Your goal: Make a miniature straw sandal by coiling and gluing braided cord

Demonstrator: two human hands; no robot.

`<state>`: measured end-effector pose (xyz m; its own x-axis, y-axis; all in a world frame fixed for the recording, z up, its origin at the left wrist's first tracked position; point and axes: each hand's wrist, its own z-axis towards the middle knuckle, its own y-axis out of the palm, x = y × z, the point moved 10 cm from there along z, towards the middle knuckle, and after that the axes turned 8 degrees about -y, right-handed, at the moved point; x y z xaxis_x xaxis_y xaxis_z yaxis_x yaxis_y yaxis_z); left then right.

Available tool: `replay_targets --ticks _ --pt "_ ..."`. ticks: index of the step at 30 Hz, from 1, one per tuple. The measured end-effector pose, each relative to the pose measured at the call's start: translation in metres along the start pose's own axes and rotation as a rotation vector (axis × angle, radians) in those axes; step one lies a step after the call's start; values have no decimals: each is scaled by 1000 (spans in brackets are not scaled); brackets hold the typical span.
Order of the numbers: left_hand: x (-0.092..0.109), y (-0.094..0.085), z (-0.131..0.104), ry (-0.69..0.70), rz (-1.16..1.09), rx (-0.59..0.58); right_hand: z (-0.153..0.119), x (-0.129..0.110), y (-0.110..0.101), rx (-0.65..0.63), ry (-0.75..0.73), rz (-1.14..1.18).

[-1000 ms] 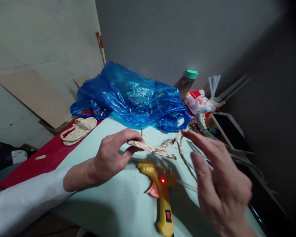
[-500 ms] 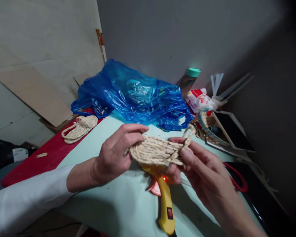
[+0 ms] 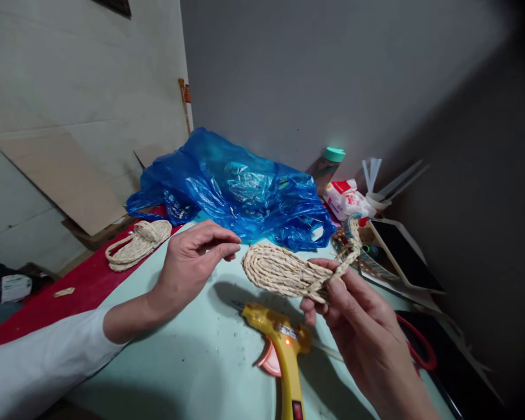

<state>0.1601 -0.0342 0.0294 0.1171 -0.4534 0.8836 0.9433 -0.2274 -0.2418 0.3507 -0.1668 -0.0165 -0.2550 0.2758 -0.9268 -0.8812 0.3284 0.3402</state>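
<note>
Over the pale green table (image 3: pixel 170 364), the head view is showing a flat, oval coil of straw cord (image 3: pixel 277 269) hanging in the air, off the surface. The right hand (image 3: pixel 361 312) is gripping its right end, thumb on top and fingers beneath, while a loose braided length is rising from that end past the thumb. The left hand (image 3: pixel 196 256) is hovering just beside the coil's rounded left end, apart from it; its thumb and fingertips are lying close together in a pinch, with nothing visible between them. Below the coil, a yellow glue gun (image 3: pixel 291 364) is resting on the table, its small light glowing and its nozzle pointing left. To the left, a bundle of straw cord (image 3: pixel 140 248) is lying near the edge of a red strip (image 3: pixel 85 291). Behind the hands, a crumpled blue plastic bag (image 3: pixel 240 186) is spreading along the wall, and a teal-capped bottle (image 3: pixel 326 169) is leaning behind it. Red scissor-like handles (image 3: pixel 422 344) are showing partly behind the right hand
</note>
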Motion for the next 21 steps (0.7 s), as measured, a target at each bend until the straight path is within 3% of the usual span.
replay_targets --ticks 6,13,21 --pt "-23 13 2 -270 -143 -155 0 1 5 -47 0 -1" --pt "-40 39 -15 -492 -343 -361 -2 11 10 -126 44 14" --pt "-58 47 -18 -631 -499 -387 -8 21 16 -236 95 9"
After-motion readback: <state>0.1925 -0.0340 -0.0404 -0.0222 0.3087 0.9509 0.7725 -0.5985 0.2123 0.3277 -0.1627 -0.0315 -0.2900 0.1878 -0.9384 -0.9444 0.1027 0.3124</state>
